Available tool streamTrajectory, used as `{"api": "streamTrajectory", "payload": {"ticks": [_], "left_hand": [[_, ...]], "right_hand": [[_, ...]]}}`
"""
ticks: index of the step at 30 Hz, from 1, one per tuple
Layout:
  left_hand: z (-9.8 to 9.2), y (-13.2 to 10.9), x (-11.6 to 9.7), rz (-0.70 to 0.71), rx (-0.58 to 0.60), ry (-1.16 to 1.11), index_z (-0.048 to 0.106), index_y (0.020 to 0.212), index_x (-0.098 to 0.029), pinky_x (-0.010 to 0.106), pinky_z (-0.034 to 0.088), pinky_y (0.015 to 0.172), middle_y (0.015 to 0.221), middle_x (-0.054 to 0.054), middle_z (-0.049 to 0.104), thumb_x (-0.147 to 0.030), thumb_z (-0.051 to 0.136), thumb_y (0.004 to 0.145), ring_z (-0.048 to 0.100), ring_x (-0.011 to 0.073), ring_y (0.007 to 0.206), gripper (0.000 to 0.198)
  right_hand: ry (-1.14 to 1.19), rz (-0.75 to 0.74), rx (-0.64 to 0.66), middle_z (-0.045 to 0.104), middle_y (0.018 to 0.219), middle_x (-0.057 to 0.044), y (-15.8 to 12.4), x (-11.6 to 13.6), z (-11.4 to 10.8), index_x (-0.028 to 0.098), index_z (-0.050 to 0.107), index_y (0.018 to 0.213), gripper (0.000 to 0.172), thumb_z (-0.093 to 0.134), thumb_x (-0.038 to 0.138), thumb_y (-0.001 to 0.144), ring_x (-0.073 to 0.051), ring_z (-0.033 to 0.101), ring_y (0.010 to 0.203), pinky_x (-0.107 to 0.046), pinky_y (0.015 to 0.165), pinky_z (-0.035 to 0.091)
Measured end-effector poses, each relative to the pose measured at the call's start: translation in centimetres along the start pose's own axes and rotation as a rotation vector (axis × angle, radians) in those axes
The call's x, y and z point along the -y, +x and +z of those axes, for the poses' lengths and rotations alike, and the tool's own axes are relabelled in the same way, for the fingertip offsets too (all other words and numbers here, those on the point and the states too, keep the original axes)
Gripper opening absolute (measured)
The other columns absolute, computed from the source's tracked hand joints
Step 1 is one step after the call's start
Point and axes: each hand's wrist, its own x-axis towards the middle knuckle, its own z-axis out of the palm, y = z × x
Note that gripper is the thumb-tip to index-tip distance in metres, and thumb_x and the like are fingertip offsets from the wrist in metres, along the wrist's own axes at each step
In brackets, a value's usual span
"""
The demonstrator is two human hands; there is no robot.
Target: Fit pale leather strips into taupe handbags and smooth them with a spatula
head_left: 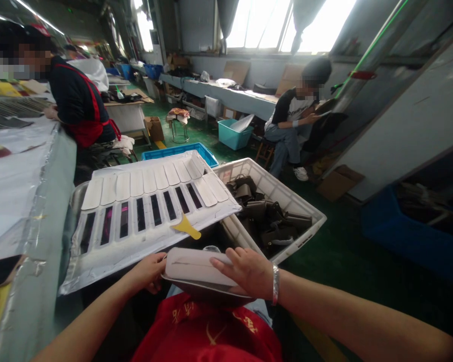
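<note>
Two hands on one pale flat piece [196,265], which sits over the lap just above the red apron [207,332], dark underside showing along its near edge. Left hand [149,274]: fingers curled in, pinching the piece's left end. Right hand [249,271]: mostly flat, fingers stretched across the top of the right end, pressing, not clenched. Silver bracelet [275,284] on that wrist.

Just beyond the piece: foil-covered board [98,261], tilted, carrying a row of white strips [151,181] along its far edge and a row of dark slots [147,213] below them. Yellow scraper [186,227] lies at the board's near edge, towards the right corner. White crate [305,206] touches the board's right side, full of dark brown pieces [272,216]. Blue crate [207,156] behind the board's far edge.

One co-worker [79,105] at the long table [18,176] on the left, another [294,115] seated well back near a teal bin [230,136].
</note>
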Motion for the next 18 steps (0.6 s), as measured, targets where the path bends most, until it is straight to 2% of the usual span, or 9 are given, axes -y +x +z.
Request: {"api": "streamTrajectory", "payload": {"ticks": [2, 5, 11, 14, 16, 18], "left_hand": [[0.0, -0.1, 0.2, 0.010, 0.022, -0.009, 0.059, 0.105, -0.017, 0.020, 0.038, 0.028, 0.049, -0.003, 0.054, -0.048, 0.044, 0.076, 0.052, 0.0142, 0.034, 0.045], [-0.2, 0.0, 0.4, 0.103, 0.021, -0.020, 0.055, 0.113, -0.017, 0.016, 0.028, 0.025, 0.050, -0.005, 0.052, -0.050, 0.042, 0.079, 0.042, 0.0087, 0.029, 0.049], [-0.9, 0.0, 0.3, 0.127, -0.021, -0.036, 0.051, 0.122, -0.017, 0.018, 0.025, 0.026, 0.045, -0.007, 0.048, -0.048, 0.040, 0.080, 0.038, 0.0100, 0.028, 0.054], [-1.7, -0.1, -0.3, 0.208, -0.062, 0.031, 0.056, 0.118, -0.018, 0.020, 0.032, 0.034, 0.057, -0.003, 0.060, -0.042, 0.043, 0.079, 0.046, 0.0114, 0.036, 0.048], [-2.2, -0.1, -0.9, 0.259, -0.098, 0.101, 0.062, 0.111, -0.019, 0.022, 0.039, 0.043, 0.065, -0.001, 0.065, -0.038, 0.045, 0.077, 0.053, 0.0140, 0.046, 0.043], [-2.5, -0.2, -1.6, 0.249, -0.159, 0.114, 0.065, 0.107, -0.020, 0.024, 0.041, 0.049, 0.065, -0.001, 0.065, -0.038, 0.048, 0.075, 0.057, 0.0171, 0.053, 0.040]], "right_hand": [[0.007, 0.029, 0.033, 0.049, 0.103, -0.012, -0.1, 0.1, 0.0, 0.023, 0.028, 0.139, 0.078, 0.058, 0.055, 0.074, -0.022, 0.049, 0.075, -0.031, 0.057, 0.036], [0.019, 0.043, 0.075, 0.050, 0.103, -0.012, 0.1, 0.4, -0.3, 0.022, 0.032, 0.137, 0.077, 0.059, 0.055, 0.074, -0.021, 0.050, 0.074, -0.031, 0.056, 0.037], [-0.012, 0.095, 0.064, 0.054, 0.101, -0.013, 0.6, 1.7, -0.9, 0.021, 0.036, 0.135, 0.073, 0.063, 0.048, 0.073, -0.023, 0.053, 0.072, -0.031, 0.052, 0.038], [-0.033, 0.101, 0.079, 0.051, 0.118, -0.017, 1.0, 2.2, -0.9, 0.020, 0.035, 0.136, 0.068, 0.060, 0.042, 0.076, -0.023, 0.055, 0.072, -0.032, 0.051, 0.041], [-0.033, 0.095, 0.105, 0.041, 0.132, -0.019, 1.3, 2.1, -0.9, 0.019, 0.034, 0.136, 0.067, 0.057, 0.041, 0.078, -0.023, 0.057, 0.072, -0.033, 0.051, 0.042], [-0.004, 0.098, 0.142, 0.033, 0.139, -0.020, 1.5, 1.8, -0.8, 0.018, 0.033, 0.136, 0.072, 0.060, 0.045, 0.074, -0.023, 0.058, 0.071, -0.034, 0.052, 0.043]]}}
